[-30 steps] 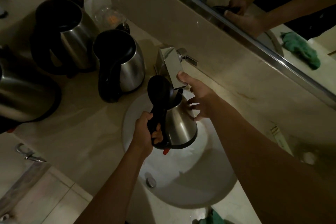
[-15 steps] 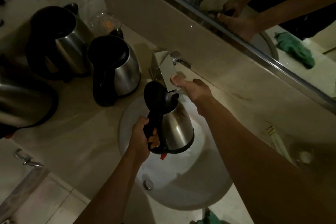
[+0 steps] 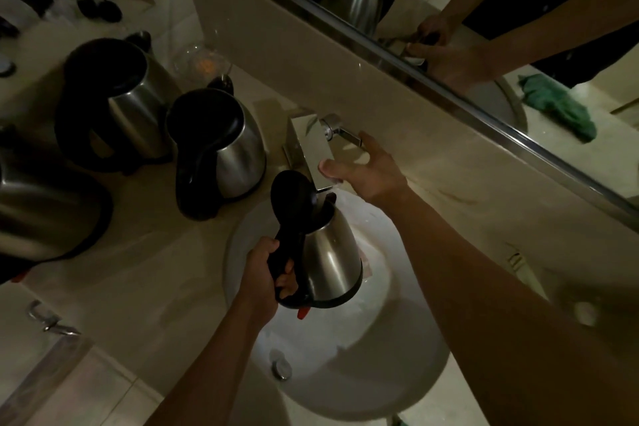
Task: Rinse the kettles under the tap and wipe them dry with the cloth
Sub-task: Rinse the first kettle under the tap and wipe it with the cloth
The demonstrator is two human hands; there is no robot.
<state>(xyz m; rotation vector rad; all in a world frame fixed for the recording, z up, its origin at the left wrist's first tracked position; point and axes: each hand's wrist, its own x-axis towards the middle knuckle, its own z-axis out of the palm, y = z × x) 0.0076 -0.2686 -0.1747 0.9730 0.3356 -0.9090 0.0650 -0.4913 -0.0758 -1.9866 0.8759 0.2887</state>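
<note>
Kettle, brushed steel with black handle and raised lid [image 3: 328,252]: gripped by left hand [image 3: 266,270] over white basin [image 3: 397,356], beneath chrome tap [image 3: 311,145]. Right hand [image 3: 366,169], fingers spread, touches tap. Rinsing barely begun; three steel kettles [image 3: 221,149] wait on worktop's left end; wiping outstanding.

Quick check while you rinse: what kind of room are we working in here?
Most likely a bathroom vanity, perhaps in a hotel: a round white basin sunk in a stone counter, a square chrome tap behind it, and a wide wall mirror above. Several steel kettles wait on the counter.
</note>
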